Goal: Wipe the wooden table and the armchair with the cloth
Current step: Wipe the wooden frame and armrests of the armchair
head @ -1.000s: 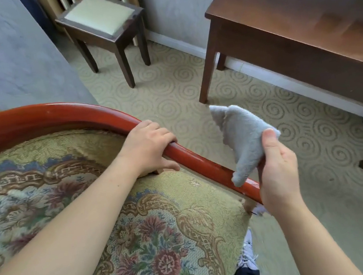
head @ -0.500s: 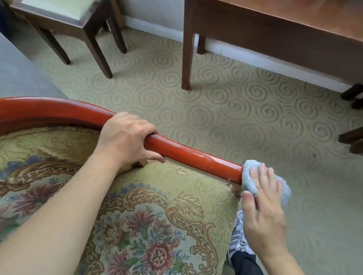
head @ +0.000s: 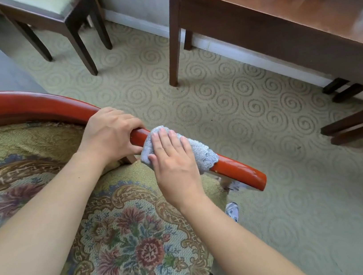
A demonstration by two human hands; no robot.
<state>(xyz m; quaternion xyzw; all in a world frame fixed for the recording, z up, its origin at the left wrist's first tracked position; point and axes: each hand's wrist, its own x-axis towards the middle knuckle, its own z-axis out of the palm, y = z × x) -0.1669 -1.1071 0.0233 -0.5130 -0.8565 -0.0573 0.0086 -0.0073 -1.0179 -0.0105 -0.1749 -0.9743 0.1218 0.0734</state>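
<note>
the cloth [head: 201, 155] is soft and limp, draped over the armchair [head: 239, 171] rail, so i judge a flat palm controls it best. my right hand [head: 175, 164] lies spread open on it; my left hand [head: 110, 133] is closed round the rail just beside. the wooden table [head: 273, 3] stands well apart.

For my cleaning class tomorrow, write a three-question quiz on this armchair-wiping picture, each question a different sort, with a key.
1. True or false: the left hand grips the red armrest.
2. The right hand presses the cloth on: A) the seat cushion B) the armrest C) the wooden table.
3. Fill in: the free end of the armrest lies to the ____ of the cloth in the picture.

Key: 1 true; 2 B; 3 right.
</note>
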